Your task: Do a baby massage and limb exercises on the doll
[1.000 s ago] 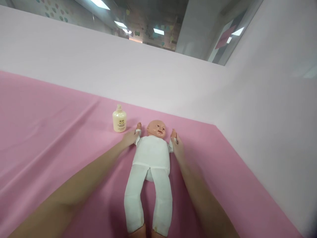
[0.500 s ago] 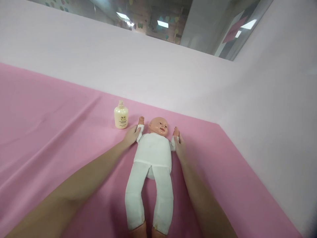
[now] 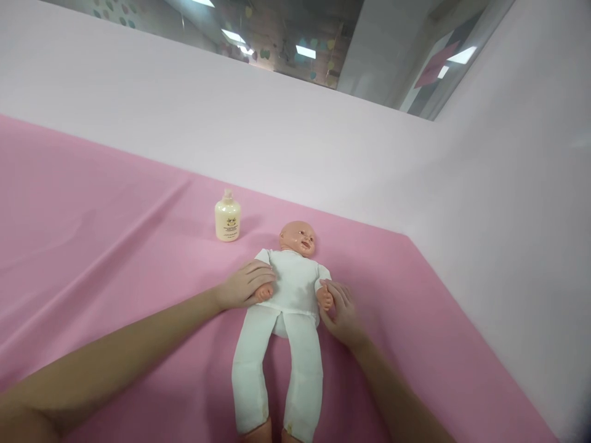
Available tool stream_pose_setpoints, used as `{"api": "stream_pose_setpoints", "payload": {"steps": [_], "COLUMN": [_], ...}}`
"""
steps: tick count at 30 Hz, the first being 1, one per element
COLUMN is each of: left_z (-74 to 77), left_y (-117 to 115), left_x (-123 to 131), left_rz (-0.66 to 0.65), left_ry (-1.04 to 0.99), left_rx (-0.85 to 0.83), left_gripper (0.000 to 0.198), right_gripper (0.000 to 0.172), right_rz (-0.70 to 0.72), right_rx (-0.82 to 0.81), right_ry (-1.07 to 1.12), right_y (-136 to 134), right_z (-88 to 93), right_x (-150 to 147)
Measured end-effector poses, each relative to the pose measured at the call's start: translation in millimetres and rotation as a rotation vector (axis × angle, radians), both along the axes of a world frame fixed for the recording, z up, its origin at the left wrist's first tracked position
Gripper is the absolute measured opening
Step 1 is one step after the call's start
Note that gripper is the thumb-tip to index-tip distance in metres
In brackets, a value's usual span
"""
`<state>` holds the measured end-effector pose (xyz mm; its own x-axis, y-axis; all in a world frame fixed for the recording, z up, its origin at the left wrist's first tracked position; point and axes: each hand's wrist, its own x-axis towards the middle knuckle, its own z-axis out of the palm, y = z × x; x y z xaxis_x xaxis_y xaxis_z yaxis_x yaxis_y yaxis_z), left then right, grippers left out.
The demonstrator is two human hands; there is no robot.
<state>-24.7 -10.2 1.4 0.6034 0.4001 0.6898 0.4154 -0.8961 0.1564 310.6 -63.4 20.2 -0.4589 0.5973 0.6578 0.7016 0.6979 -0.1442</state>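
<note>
A baby doll (image 3: 295,280) with a bare plastic head and a white cloth body lies on its back, its head away from me. My left hand (image 3: 247,283) is closed around the doll's arm on the left, just above its small plastic hand (image 3: 264,292). On the other side my right hand (image 3: 341,314) holds the doll's other forearm, and that plastic hand (image 3: 325,299) shows between thumb and fingers. Both doll arms lie down along the torso. The doll's feet are cut off by the bottom edge of the view.
A cream-coloured pump bottle (image 3: 228,220) with dark print stands left of the doll's head. Pink cloth (image 3: 115,246) with folds covers the surface. A white wall (image 3: 277,135) rises behind and on the right, with a window (image 3: 286,37) above.
Both doll arms have come down from beside the head to the sides of the torso, with my hands on them. The bottle stays in place.
</note>
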Motion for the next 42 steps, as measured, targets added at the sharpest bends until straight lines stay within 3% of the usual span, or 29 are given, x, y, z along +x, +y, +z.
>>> {"api": "stream_pose_setpoints", "payload": {"steps": [5, 8, 11, 15, 20, 23, 27, 31, 34, 38, 42], "left_z": [-3.4, -5.1, -4.3, 1.0, 4.6, 4.0, 5.0, 8.6, 11.4, 14.3, 12.1], "left_y": [7.4, 13.6, 23.2, 45.8, 72.4, 76.8, 73.6, 68.6, 62.0, 39.8, 6.1], "left_x": [2.7, 4.7, 8.6, 16.3, 24.4, 26.9, 27.6, 27.9, 29.0, 29.6, 22.6], "left_rz": [-0.048, -0.02, 0.159, 0.372, 0.411, 0.428, 0.412, 0.4, 0.338, 0.268, 0.223], "left_ry": [-0.037, -0.062, -0.095, -0.167, -0.264, -0.365, -0.45, -0.498, -0.553, -0.618, -0.451], "left_rx": [0.132, 0.126, -0.036, -0.232, -0.394, -0.583, -0.744, -0.791, -0.713, -0.546, -0.401], "left_gripper": [0.036, 0.043, 0.048, 0.06, 0.065, 0.063, 0.059, 0.059, 0.062, 0.062, 0.047], "right_gripper": [0.058, 0.063, 0.072, 0.077, 0.068, 0.064, 0.063, 0.063, 0.064, 0.068, 0.071], "right_rz": [-0.003, -0.06, -0.147, -0.214, -0.171, -0.229, -0.249, -0.225, -0.177, -0.063, -0.021], "right_rx": [0.03, -0.033, -0.16, -0.296, -0.416, -0.518, -0.526, -0.515, -0.479, -0.373, -0.334], "right_ry": [-0.009, 0.044, 0.136, 0.316, 0.595, 0.698, 0.769, 0.781, 0.791, 0.787, 0.647], "right_y": [3.0, 8.1, 20.8, 51.6, 92.7, 107.4, 116.0, 114.8, 104.7, 77.2, 40.0], "right_z": [0.9, -5.3, -8.5, 0.4, 4.0, -8.9, -26.1, -28.9, -22.8, -13.3, -13.9], "right_x": [-1.0, 2.4, 3.3, -5.1, -17.0, -18.1, -15.0, -14.0, -17.2, -21.2, -16.3]}}
